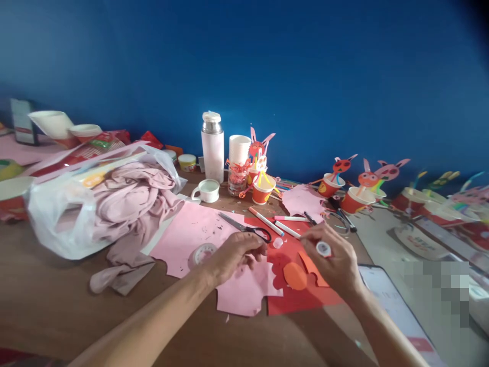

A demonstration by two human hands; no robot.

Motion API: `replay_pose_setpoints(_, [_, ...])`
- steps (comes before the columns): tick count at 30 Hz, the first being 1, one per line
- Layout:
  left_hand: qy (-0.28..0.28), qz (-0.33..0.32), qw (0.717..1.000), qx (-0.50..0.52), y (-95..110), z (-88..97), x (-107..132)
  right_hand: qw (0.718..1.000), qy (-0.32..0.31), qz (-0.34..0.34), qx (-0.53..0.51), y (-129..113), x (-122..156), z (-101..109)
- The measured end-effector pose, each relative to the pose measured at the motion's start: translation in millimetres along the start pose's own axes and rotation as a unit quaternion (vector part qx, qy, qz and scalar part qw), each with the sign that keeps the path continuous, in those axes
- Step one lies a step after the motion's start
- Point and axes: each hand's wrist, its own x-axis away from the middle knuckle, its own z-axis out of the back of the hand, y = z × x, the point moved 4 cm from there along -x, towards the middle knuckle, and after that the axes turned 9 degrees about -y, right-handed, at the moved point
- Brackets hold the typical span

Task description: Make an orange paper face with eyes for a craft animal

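My left hand (235, 257) hovers over a pink paper sheet (191, 239), its curled fingertips just below the black handle loops of a pair of scissors (244, 228). Whether those fingers pinch anything is hidden. My right hand (332, 260) holds a small round googly eye (323, 248) between its fingers, above a red paper sheet (305, 300) with an orange paper oval (295, 276) on it. A second small round piece (277, 242) lies between my hands. A tape roll (202, 253) rests on the pink sheet.
Felt markers (266, 220) lie beyond my hands. Behind them stand a steel-topped flask (213, 148), a white mug (206, 190), and several red paper-cup rabbit crafts (355, 200). A plastic bag (57, 214) with pink cloth sits on the left, and a phone (393, 306) lies on the right.
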Motion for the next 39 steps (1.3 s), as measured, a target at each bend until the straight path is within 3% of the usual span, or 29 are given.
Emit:
replay_pose_setpoints(3, [0.017, -0.043, 0.989, -0.140, 2.8, -6.4, 3.4, 0.992, 0.056, -0.099, -0.050, 23.9, 2.7, 20.5])
replay_pose_setpoints(7, [-0.042, -0.089, 0.934, -0.342, 0.7, -30.2, 11.4, 0.973, 0.036, -0.177, -0.142, 46.4, 5.4, 30.0])
replay_pose_setpoints(11, [-0.102, -0.179, 0.819, -0.535, -5.4, -53.5, 19.5, 0.952, -0.027, -0.237, -0.194, 48.9, 7.3, 27.1])
replay_pose_setpoints(14, [-0.134, -0.192, 0.728, -0.645, -16.5, -63.0, 22.8, 0.937, -0.067, -0.282, -0.194, 43.3, 8.9, 24.4])
replay_pose_setpoints(16, [-0.139, -0.182, 0.688, -0.688, -25.1, -65.0, 23.3, 0.929, -0.098, -0.309, -0.178, 39.8, 10.6, 21.9])
replay_pose_setpoints(18, [-0.131, -0.172, 0.667, -0.713, -33.1, -64.7, 22.7, 0.920, -0.139, -0.332, -0.155, 38.8, 13.6, 17.2])
replay_pose_setpoints(24, [-0.105, -0.168, 0.648, -0.735, -45.1, -63.2, 18.2, 0.894, -0.252, -0.356, -0.097, 50.4, 26.1, -6.3])
replay_pose_setpoints(39, [-0.089, -0.158, 0.649, -0.739, -43.3, -65.1, 17.0, 0.856, -0.356, -0.362, 0.098, 43.2, 18.4, -27.7])
